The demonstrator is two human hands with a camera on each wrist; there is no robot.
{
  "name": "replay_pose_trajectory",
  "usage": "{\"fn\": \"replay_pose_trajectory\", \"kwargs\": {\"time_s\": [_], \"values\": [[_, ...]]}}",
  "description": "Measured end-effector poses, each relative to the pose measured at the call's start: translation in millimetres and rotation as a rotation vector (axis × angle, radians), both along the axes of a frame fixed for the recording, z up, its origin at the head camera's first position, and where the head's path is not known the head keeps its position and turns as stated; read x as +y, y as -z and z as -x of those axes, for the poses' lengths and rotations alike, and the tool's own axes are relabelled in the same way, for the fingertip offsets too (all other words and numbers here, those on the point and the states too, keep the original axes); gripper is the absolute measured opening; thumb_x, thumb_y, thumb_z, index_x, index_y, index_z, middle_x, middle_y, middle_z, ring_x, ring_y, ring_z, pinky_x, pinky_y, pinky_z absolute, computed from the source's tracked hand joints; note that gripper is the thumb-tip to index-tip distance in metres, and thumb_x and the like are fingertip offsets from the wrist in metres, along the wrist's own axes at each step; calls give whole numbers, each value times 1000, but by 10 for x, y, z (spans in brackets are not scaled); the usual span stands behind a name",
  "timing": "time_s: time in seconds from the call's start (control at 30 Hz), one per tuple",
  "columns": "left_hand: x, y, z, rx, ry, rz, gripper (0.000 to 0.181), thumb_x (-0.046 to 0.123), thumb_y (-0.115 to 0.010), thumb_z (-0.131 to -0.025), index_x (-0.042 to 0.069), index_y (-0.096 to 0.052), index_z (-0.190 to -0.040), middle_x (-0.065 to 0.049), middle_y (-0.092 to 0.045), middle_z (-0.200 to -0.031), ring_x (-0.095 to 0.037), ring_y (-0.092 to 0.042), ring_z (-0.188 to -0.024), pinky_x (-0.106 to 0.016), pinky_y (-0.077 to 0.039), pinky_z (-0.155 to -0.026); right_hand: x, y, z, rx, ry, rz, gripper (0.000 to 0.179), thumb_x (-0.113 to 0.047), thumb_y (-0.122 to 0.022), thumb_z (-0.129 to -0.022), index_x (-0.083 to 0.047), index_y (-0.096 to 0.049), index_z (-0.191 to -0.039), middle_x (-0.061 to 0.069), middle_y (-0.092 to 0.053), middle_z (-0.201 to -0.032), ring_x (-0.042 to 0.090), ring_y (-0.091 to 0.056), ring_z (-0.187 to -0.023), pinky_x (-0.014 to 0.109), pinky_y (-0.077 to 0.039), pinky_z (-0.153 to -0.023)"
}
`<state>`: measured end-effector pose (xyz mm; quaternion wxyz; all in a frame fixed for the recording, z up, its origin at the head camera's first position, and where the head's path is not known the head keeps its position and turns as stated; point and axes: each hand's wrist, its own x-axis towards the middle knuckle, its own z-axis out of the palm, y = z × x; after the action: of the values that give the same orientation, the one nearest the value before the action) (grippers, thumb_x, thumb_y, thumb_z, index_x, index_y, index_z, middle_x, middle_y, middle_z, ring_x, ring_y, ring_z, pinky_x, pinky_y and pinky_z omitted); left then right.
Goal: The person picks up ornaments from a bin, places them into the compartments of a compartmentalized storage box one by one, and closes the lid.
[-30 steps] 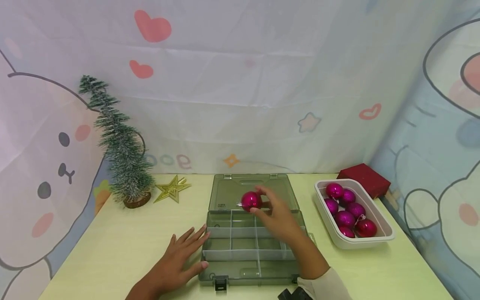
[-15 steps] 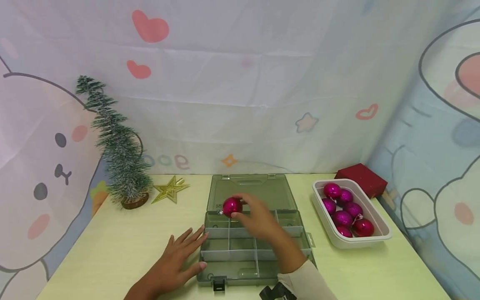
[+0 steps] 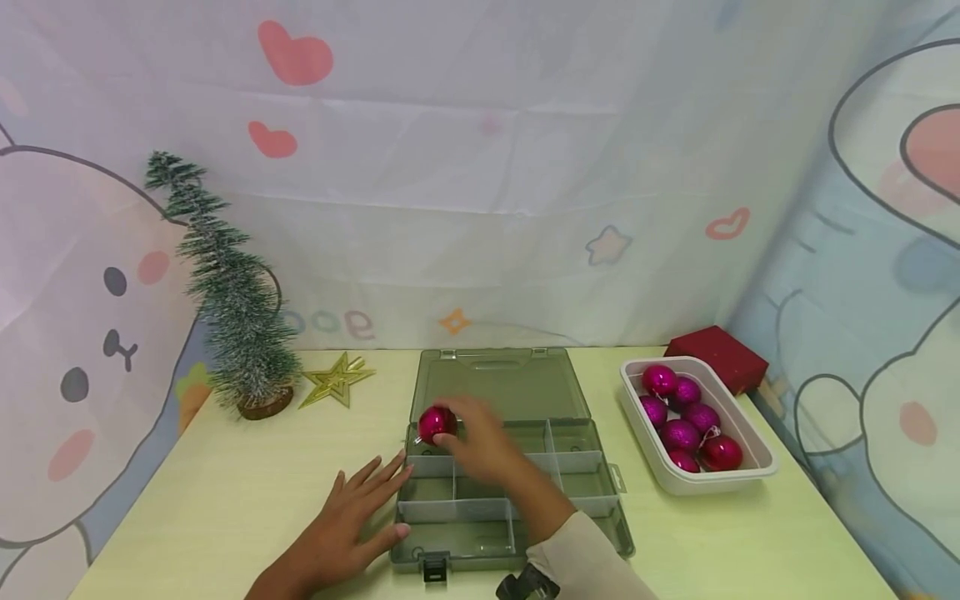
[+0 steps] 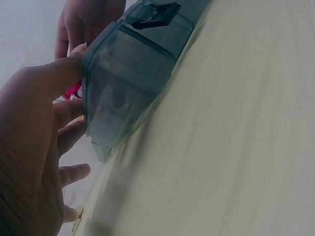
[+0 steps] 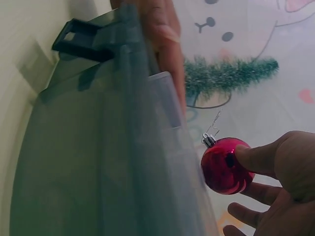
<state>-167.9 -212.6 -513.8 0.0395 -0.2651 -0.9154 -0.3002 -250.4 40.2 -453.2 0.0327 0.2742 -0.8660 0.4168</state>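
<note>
My right hand (image 3: 480, 442) pinches a shiny magenta Christmas ball (image 3: 437, 424) between thumb and fingers. The ball hangs over the back left compartment of a green see-through divided box (image 3: 457, 537), whose lid lies folded back. In the right wrist view the ball (image 5: 227, 166) shows a silver cap and a wire loop. My left hand (image 3: 348, 525) lies with spread, straight fingers along the box's left side. In the left wrist view the left thumb and fingertips of that hand (image 4: 34, 128) touch the box's edge (image 4: 133, 73).
A white tub (image 3: 750, 479) with several magenta and purple balls stands on the right, a dark red box (image 3: 716, 357) behind it. At the back left are a small frosted Christmas tree (image 3: 243, 333) and a gold star (image 3: 337, 380). A printed cloth hangs behind.
My right hand has carried the ball leftward and slightly down, from over the lid's middle to the back left compartment. The left hand has stayed by the box.
</note>
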Motion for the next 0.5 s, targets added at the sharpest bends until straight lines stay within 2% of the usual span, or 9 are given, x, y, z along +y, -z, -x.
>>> {"fn": "replay_pose_trajectory", "kwargs": {"time_s": [0.27,0.5], "values": [[-5,27,19,9,0,14,68,42,-68,-108,24,-45,-169,-1,-36,-180,-53,-37,-161,-98,-20,-106,-30,26,5,-24,9,-61,42,-12,-74,-104,-4,-67,-145,18,-68,-147,42,-56,-143,65,-48,-116],[1,13,11,10,-3,15,69,42,-69,-107,24,-46,-169,-2,-38,-179,-53,-38,-160,-98,-20,-107,-55,73,1,-46,34,-102,44,-18,-76,-104,-8,-67,-147,14,-68,-149,40,-55,-142,71,-41,-112]]}}
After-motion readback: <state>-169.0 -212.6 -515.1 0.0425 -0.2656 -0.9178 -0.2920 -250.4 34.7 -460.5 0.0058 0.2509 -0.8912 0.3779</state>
